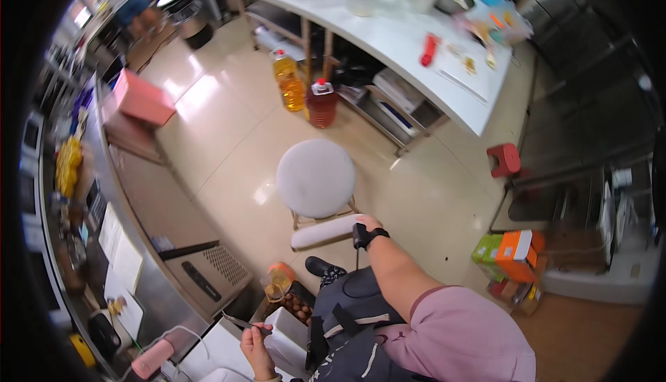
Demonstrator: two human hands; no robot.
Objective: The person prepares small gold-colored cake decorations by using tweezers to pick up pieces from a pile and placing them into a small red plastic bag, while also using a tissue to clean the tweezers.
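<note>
In front of me stands a folding chair with a round pale grey seat (316, 177) and a narrow padded backrest (320, 233). My right hand (370, 223), a black strap round its wrist, is closed on the right end of that backrest. Low on the left, my left hand (257, 354) pinches a slim, dark, pointed object (239, 322), perhaps a small knife; its kind is hard to make out. Under that hand is a white surface (215, 347), with a white box-like container (288, 333) just right of it.
A long white table (388, 28) carries bowls, a red item (429, 49) and a board. Oil bottles (288, 80) stand by its legs. Steel counter at left (163, 292), pink box (142, 98), red stool (504, 160), orange carton (519, 254). Another person (128, 1) is far left.
</note>
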